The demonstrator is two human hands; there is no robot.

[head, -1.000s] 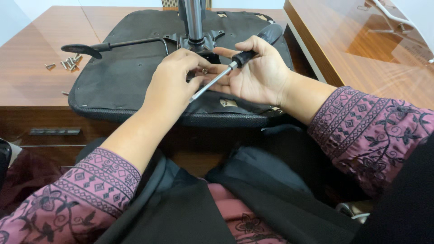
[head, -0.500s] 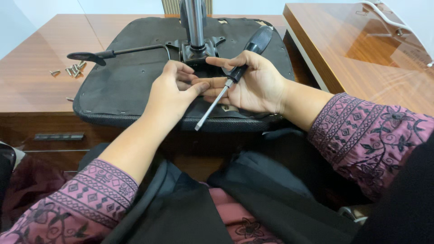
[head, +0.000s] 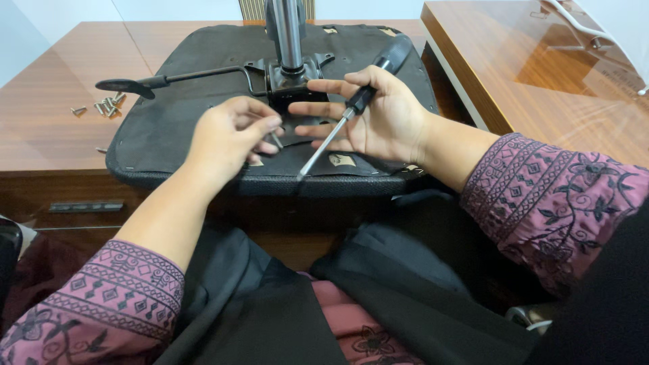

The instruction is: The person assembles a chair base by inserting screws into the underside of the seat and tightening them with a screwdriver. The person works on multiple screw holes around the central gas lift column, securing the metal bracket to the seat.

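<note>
Left hand: your left hand (head: pixel 230 135) pinches a small dark screw (head: pixel 276 140) between thumb and fingertips, over the front half of the seat.
Right hand: your right hand (head: pixel 378 115) is curled loosely round a screwdriver (head: pixel 351 108); the black handle lies across the palm under the thumb, the other fingers stretched out towards the mechanism.
Screwdriver: tilted, handle end up and away from you, metal tip down near the front edge of the seat, not touching the screw.
Seat: an upturned black chair seat (head: pixel 169 122) lies on the tabletop (head: pixel 47 135), its front edge hanging just past the tabletop's near edge.
Hidden: the mounting plate (head: pixel 287 78) round the metal column (head: pixel 289 30) is partly covered by your fingers; you cannot tell whether its holes hold screws. The column is cut off by the top of the view.
Hard to make out: most of the screw is buried in your fingertips.
Loose parts: a small heap of screws (head: pixel 105 106) lies bare on the tabletop, left of the seat, just beside the lever paddle (head: pixel 125 86).
Edges and room: a second desk (head: pixel 541 74) stands close on the right, with a narrow gap to the seat. Your lap (head: pixel 324 297), in dark cloth, lies below the seat's front edge.
</note>
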